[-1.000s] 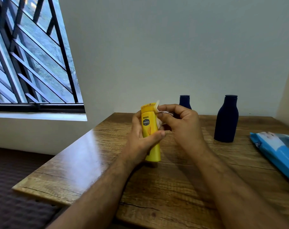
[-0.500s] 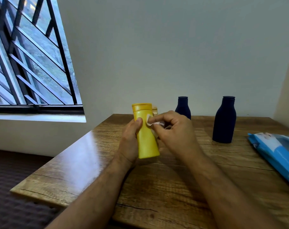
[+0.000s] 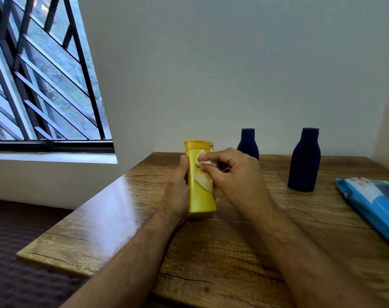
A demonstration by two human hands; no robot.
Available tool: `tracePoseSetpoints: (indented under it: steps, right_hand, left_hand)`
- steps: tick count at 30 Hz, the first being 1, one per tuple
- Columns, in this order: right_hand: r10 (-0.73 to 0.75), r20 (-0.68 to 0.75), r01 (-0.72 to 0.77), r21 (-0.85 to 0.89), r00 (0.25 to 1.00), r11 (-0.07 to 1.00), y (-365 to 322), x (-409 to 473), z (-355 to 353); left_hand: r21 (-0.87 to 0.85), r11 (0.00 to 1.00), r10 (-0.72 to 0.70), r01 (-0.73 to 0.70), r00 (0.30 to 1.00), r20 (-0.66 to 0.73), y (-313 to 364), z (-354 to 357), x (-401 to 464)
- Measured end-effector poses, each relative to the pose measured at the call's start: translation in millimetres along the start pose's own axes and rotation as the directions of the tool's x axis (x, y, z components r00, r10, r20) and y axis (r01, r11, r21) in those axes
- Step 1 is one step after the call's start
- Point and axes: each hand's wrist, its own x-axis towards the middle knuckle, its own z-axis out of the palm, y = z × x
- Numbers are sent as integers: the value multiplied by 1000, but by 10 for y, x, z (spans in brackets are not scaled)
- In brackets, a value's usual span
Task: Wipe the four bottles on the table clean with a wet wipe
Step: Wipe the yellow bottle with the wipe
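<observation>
A yellow bottle (image 3: 201, 196) stands upright just above the wooden table (image 3: 233, 252), its cap at the top. My left hand (image 3: 178, 190) grips it from the left side. My right hand (image 3: 231, 174) pinches a small white wet wipe (image 3: 201, 160) against the bottle's upper front. Two dark blue bottles stand at the back: a smaller one (image 3: 248, 144) behind my right hand and a taller one (image 3: 304, 161) to the right. A sliver of another capped bottle (image 3: 212, 146) peeks out behind the yellow one.
A blue and white wet wipe pack (image 3: 371, 205) lies at the table's right edge. A barred window (image 3: 40, 74) fills the upper left above a white sill. A dark textured surface (image 3: 11, 252) lies left of the table.
The yellow bottle has been turned so its plain side faces me and lowered slightly. My right hand with the wipe slid from the cap down onto the bottle's upper body.
</observation>
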Motion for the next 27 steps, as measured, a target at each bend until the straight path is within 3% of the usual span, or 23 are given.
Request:
tracePoseSetpoints:
  steps: [5, 10, 16, 23, 25, 27]
  right_hand:
    - [-65, 277, 97, -103, 959, 990, 20, -27, 77]
    - [-50, 414, 117, -138, 909, 983, -10, -51, 43]
    - [-33, 285, 79, -152, 958, 985, -5, -13, -20]
    - [-64, 409, 136, -149, 910, 980, -32, -53, 88]
    - [-78, 273, 119, -136, 959, 984, -14, -28, 94]
    - [-66, 28, 66, -14, 997, 998, -3, 3, 69]
  left_hand:
    - [-55, 997, 55, -62, 992, -115, 6, -74, 86]
    - [-170, 983, 42, -72, 983, -176, 31, -69, 101]
    - [-272, 957, 35, -105, 968, -249, 96, -77, 121]
    - [-244, 969, -17, -33, 979, -201, 68, -52, 106]
    - [-256, 966, -20, -29, 983, -185, 65, -23, 100]
    - [-229, 973, -14, -21, 989, -147, 57, 22, 79]
